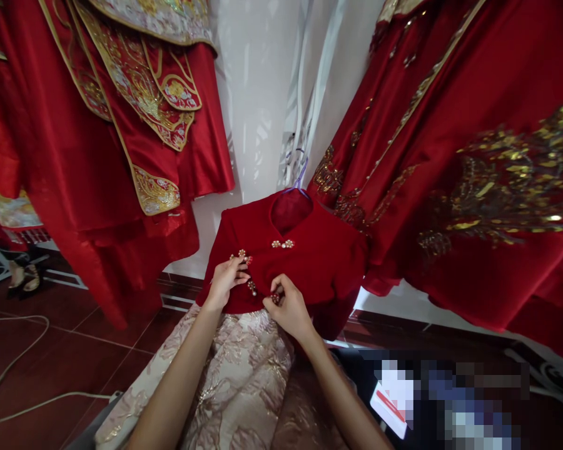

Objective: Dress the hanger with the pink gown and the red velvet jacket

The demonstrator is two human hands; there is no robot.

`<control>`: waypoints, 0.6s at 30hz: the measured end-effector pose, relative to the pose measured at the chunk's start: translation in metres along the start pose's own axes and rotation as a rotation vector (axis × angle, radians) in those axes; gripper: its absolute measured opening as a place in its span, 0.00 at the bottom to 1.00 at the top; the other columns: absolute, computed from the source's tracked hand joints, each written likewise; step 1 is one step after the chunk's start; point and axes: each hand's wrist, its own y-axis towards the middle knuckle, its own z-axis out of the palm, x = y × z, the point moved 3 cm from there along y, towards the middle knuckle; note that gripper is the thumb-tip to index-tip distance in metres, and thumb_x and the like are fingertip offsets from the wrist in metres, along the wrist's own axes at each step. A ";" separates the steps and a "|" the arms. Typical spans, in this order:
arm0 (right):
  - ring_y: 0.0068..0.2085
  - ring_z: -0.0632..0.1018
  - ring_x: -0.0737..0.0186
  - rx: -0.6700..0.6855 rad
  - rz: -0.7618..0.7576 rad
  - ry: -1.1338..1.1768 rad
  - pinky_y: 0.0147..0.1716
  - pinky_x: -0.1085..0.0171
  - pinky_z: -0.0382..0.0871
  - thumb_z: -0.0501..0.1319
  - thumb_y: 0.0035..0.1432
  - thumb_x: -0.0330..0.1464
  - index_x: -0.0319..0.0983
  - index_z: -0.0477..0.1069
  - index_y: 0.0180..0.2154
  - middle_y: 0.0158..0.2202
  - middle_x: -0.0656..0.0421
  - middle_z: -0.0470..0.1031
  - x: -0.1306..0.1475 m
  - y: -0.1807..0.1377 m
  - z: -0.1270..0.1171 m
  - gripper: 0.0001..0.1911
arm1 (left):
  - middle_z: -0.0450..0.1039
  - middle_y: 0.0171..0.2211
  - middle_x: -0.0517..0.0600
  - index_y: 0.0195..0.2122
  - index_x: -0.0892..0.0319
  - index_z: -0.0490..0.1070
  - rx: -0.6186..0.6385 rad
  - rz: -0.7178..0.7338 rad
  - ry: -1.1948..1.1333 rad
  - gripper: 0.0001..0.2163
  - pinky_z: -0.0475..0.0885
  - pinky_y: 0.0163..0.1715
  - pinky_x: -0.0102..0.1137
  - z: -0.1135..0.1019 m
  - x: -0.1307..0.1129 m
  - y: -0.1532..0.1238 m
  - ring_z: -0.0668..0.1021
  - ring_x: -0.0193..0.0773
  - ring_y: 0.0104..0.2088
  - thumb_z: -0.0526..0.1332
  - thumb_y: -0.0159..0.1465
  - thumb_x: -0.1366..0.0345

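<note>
A red short jacket (309,262) hangs on a thin purple hanger (301,175). At its neck sits a gold and pearl beaded clasp (283,244). My left hand (228,280) lies against the jacket's front, fingers stretched and apart, beside a beaded ornament (242,255). Just below those fingers is another beaded piece (252,287). With thumb and forefinger my right hand (289,307) pinches a dark red and gold beaded button (276,297) near the hem. Beneath the jacket hangs a pale floral brocade skirt (244,375).
Red embroidered garments hang at left (169,144) and right (450,262), before a white wall (258,94). A white cable (47,400) and dark shoes (25,281) are on the tiled floor. At lower right, a lit screen (394,400) shows.
</note>
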 end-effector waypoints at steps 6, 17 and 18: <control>0.25 0.64 0.69 0.061 -0.027 0.021 0.25 0.70 0.56 0.56 0.44 0.26 0.41 0.58 0.30 0.26 0.65 0.61 0.004 0.001 -0.001 0.09 | 0.75 0.32 0.53 0.36 0.64 0.74 0.032 -0.023 0.010 0.15 0.72 0.24 0.21 0.000 -0.001 0.000 0.75 0.26 0.22 0.67 0.51 0.58; 0.25 0.65 0.68 0.135 -0.034 -0.027 0.27 0.69 0.58 0.55 0.44 0.27 0.41 0.58 0.31 0.24 0.66 0.62 0.005 0.001 -0.009 0.09 | 0.73 0.23 0.50 0.28 0.64 0.73 0.047 0.076 0.158 0.19 0.67 0.18 0.22 0.007 -0.001 -0.003 0.73 0.28 0.19 0.65 0.50 0.50; 0.26 0.66 0.67 0.136 -0.024 -0.039 0.27 0.69 0.59 0.55 0.45 0.27 0.42 0.58 0.32 0.25 0.66 0.63 0.004 0.002 -0.014 0.10 | 0.72 0.21 0.49 0.25 0.64 0.72 0.083 0.098 0.211 0.19 0.66 0.16 0.22 0.011 -0.005 -0.003 0.72 0.29 0.18 0.64 0.51 0.48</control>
